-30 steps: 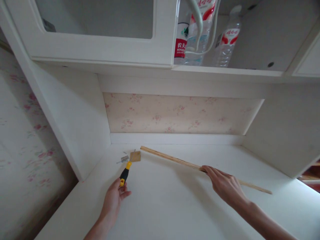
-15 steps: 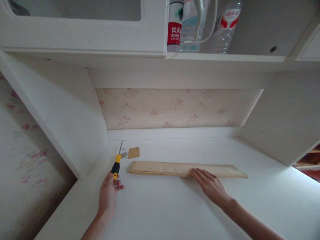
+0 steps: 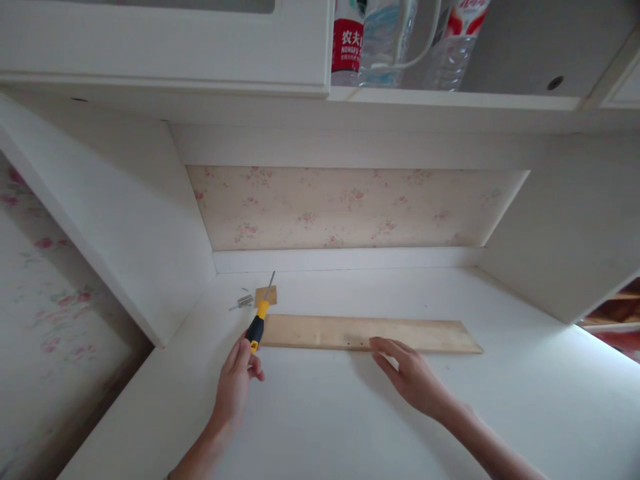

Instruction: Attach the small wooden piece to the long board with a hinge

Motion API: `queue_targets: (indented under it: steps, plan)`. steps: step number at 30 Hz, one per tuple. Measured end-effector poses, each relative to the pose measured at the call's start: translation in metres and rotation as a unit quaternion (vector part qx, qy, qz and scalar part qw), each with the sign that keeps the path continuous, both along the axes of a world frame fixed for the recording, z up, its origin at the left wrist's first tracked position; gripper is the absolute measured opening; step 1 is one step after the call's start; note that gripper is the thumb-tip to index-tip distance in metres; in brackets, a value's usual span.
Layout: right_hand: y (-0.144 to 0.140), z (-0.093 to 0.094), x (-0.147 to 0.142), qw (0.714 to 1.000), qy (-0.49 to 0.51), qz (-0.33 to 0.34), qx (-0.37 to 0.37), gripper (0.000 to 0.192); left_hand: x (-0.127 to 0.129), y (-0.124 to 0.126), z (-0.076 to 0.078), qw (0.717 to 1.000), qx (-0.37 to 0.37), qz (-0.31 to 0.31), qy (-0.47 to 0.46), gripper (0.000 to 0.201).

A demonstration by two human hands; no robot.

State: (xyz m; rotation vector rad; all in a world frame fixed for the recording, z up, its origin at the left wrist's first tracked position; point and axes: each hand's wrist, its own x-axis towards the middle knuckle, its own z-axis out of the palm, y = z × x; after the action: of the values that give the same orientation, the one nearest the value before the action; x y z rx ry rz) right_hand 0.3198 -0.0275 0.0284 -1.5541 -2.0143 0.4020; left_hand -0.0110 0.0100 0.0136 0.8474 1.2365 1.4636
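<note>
Screwdriver with a black and yellow handle sits in the left hand, fingers curled round the lower end of the handle, shaft pointing up and away toward the back wall. The shaft tip lies over a small brown square on the desk, and a few small metal fittings lie just left of that square.

A long flat plank lies on the desk, running left to right, its left end just beside the screwdriver handle. The right hand is open and flat, fingers spread, fingertips touching the near edge of the plank around its middle; it grips nothing. A few small dark holes show on the plank close to those fingertips.

Above, an open shelf holds bottles: one with a red label at the left, a clear one next to it, and another with a red and white label to the right. A white cord loops in front of them. Whether the bottles hold liquid cannot be told. A closed cupboard door stands left of the shelf
</note>
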Motion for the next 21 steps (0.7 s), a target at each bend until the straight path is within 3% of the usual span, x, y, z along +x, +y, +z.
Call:
queue_targets:
  steps: [2,5,9,13,17,21]
  plan:
    - [-0.004,0.001,-0.025,0.981,0.174,-0.013,-0.087,0.034,0.014,-0.009,0.002,0.999,-0.011,-0.042,-0.009,0.050]
    - [-0.004,0.004,-0.060,0.923,0.325,0.043,-0.200,0.043,0.041,-0.024,0.006,0.991,-0.049,-0.121,-0.014,0.050]
    - [-0.003,0.011,-0.084,0.864,0.416,0.075,-0.275,0.048,0.078,-0.043,0.005,0.971,-0.057,-0.231,0.018,0.064]
    - [-0.005,0.007,-0.081,0.847,0.456,0.051,-0.269,0.045,0.103,-0.051,0.003,0.941,-0.028,-0.305,0.141,0.066]
    - [-0.002,-0.002,-0.061,0.862,0.444,-0.052,-0.237,0.045,0.110,-0.034,0.015,0.862,0.103,-0.367,0.333,0.043]
    - [0.001,-0.007,-0.026,0.879,0.401,-0.165,-0.198,0.054,0.094,0.007,0.024,0.758,0.231,-0.274,0.545,0.041]
